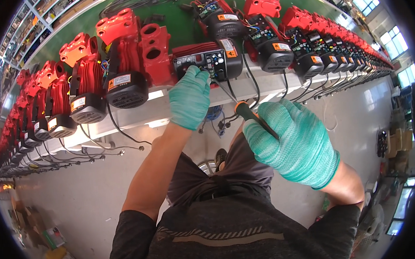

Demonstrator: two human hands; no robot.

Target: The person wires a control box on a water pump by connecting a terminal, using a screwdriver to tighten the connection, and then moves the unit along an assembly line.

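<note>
My right hand (292, 141), in a green knit glove, is closed around the dark handle of a screwdriver (246, 111) with an orange collar. Its thin shaft slants up and left to the lower edge of a circuit board (216, 65). The board sits in the open side of a red and black motor unit (198, 49) lying on the bench edge. My left hand (190, 100), gloved alike, has its fingers pressed together at the board's near left part. Whatever those fingertips pinch is hidden.
Long rows of red and black motor units (127, 77) line the bench on both sides, their cables (118, 127) hanging over the edge. A red casting (156, 52) stands just left of the open unit. Coiled black cables (140, 1) lie on the green bench top (179, 30).
</note>
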